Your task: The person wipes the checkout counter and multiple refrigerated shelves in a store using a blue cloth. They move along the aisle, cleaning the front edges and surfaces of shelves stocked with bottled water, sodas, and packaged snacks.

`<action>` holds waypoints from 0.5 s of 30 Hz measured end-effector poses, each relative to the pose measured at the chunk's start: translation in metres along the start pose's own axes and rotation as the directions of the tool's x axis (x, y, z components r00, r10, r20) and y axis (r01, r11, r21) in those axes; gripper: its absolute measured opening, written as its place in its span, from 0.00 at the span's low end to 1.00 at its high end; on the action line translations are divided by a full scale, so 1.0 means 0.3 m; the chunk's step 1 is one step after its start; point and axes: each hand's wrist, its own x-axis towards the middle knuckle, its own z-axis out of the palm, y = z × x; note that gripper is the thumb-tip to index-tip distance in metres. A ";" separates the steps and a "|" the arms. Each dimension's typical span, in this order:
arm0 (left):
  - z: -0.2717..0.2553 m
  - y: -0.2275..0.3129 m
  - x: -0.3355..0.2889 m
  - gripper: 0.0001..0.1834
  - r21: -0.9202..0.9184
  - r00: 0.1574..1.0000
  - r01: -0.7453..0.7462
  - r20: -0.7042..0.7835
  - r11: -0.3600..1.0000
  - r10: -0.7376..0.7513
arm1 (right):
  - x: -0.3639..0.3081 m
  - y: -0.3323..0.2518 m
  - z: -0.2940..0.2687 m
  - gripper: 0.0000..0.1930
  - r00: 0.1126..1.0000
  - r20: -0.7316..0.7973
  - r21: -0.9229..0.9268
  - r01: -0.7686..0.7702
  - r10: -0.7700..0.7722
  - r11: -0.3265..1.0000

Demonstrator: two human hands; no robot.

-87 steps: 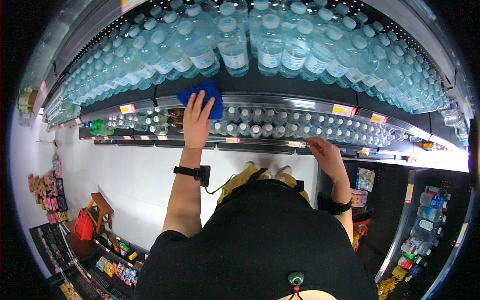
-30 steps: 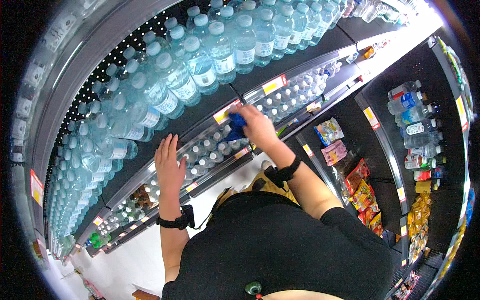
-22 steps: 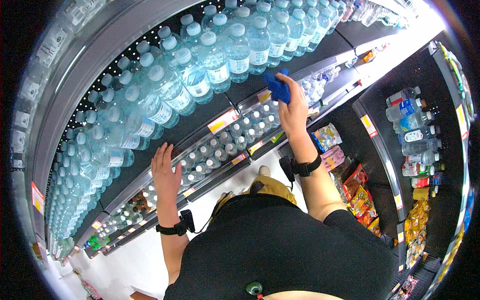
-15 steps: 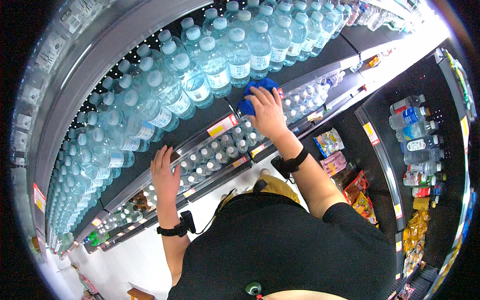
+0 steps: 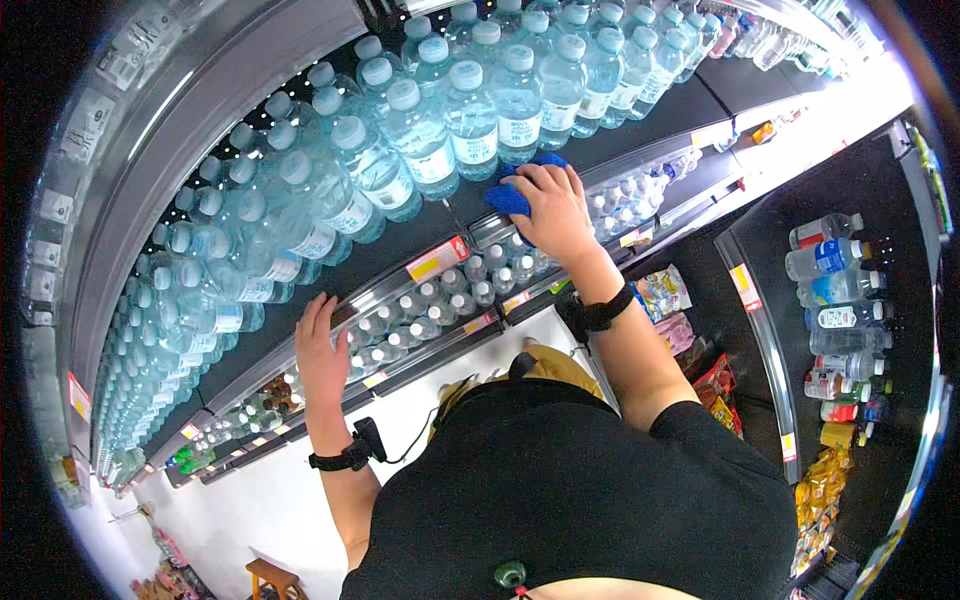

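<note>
My right hand (image 5: pixel 556 215) is closed over a bunched blue cloth (image 5: pixel 508 199), pressing it onto the front part of a dark shelf (image 5: pixel 455 212). Just behind the cloth stand rows of clear water bottles (image 5: pixel 470 120) with pale caps and white labels. Further left, my left hand (image 5: pixel 322 355) rests on the front edge of the same shelf, holding nothing. Its fingers are stretched out, and the thumb stands apart. Part of the cloth is hidden under my right fingers.
A red and yellow price tag (image 5: pixel 437 259) sits on the shelf edge between my hands. Small bottles (image 5: pixel 415 318) line the shelf below. At the right, another shelf unit holds assorted bottles (image 5: pixel 838 260) and snack bags (image 5: pixel 825 490). A wooden stool (image 5: pixel 272 575) stands at lower left.
My right hand has slid the blue cloth a little to the right along the shelf. My left hand stays at the shelf edge, and the whole view has shifted slightly.
</note>
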 end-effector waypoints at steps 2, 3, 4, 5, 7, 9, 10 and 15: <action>0.002 -0.001 0.000 0.31 -0.009 1.000 -0.005 -0.006 1.000 0.005 | -0.004 0.001 -0.004 0.30 1.000 0.003 0.000 0.026 -0.026 1.000; 0.005 0.001 0.006 0.31 -0.015 1.000 -0.008 -0.018 1.000 0.008 | -0.005 -0.002 -0.003 0.30 0.999 0.003 0.000 0.041 -0.041 0.999; 0.007 0.003 0.010 0.31 -0.022 0.999 -0.013 -0.030 1.000 0.012 | -0.010 -0.009 0.002 0.31 0.996 0.008 0.014 0.086 -0.086 0.996; 0.007 0.005 0.012 0.31 -0.020 1.000 -0.002 -0.031 1.000 0.002 | -0.017 -0.021 0.007 0.32 0.991 0.011 0.028 0.129 -0.130 0.991; 0.013 0.015 0.019 0.31 -0.022 0.999 0.014 -0.030 1.000 -0.014 | -0.024 -0.025 0.003 0.32 0.987 0.011 0.051 0.162 -0.163 0.985; 0.020 0.031 0.032 0.30 0.018 0.999 0.040 -0.027 0.999 -0.040 | -0.016 0.013 -0.015 0.30 0.993 0.020 0.027 0.113 -0.113 0.993; 0.024 0.041 0.043 0.30 0.037 0.999 0.049 -0.026 0.998 -0.048 | -0.012 0.039 -0.026 0.29 0.996 0.022 0.012 0.085 -0.085 0.996; 0.034 0.000 0.017 0.28 0.009 0.992 0.124 -0.020 0.992 -0.124 | -0.002 0.167 -0.040 0.26 0.998 -0.058 -0.070 -0.027 0.023 0.997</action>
